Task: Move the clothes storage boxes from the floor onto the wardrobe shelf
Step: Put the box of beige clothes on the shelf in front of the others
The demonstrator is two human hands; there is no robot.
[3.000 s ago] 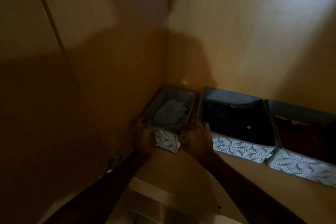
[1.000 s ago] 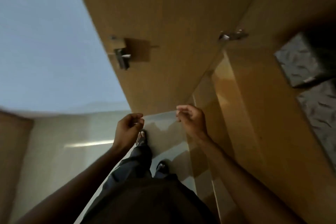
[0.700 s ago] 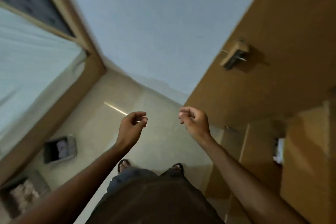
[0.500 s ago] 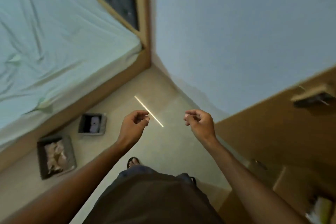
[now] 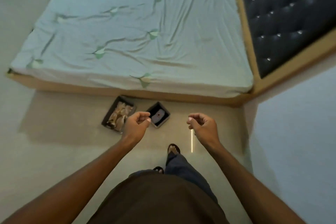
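Two dark storage boxes stand on the floor beside the bed. The larger box (image 5: 111, 114) holds pale crumpled clothes; the smaller box (image 5: 164, 113) to its right holds a bluish folded item. My left hand (image 5: 136, 126) hangs in the air in front of the boxes, fingers loosely curled, holding nothing. My right hand (image 5: 203, 126) hovers further right, also loosely curled and empty. Neither hand touches a box. The wardrobe and its shelf are out of view.
A low bed (image 5: 138, 29) with a light green sheet and a wooden frame fills the top of the view. A dark tufted headboard (image 5: 291, 16) is at the upper right. A pale wall (image 5: 300, 142) runs along the right. My feet in sandals (image 5: 173, 149) stand on beige floor.
I have turned away from the wardrobe shelf, where I left a box, and now face the bed and the two floor boxes. Both hands stay raised, empty and loosely curled.
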